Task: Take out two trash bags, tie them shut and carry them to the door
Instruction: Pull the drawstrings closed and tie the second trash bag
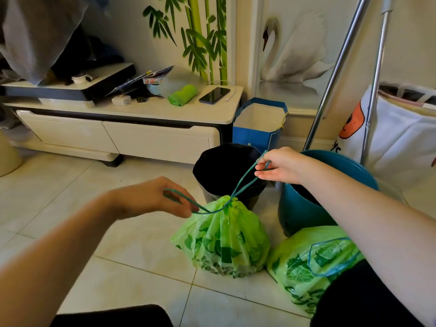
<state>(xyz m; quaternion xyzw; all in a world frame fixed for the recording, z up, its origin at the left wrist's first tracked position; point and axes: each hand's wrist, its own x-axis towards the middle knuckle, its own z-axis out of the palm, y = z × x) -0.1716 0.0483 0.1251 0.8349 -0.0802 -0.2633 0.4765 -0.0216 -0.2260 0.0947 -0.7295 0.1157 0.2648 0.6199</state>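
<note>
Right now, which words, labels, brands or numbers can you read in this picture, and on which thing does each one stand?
Green trash bag being tied: dark green cursive print near the bottom, too distorted to read.
Second green trash bag: cursive print, folded, not readable.
White bag with orange figure: black letters "ys" at its edge, the rest hidden.
Blue paper bag: one small mark, too small to read.
Booklets on the cabinet: blurred.

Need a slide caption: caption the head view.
Both hands, left and right, pull drawstrings on a green bag; second bag beside it.
</note>
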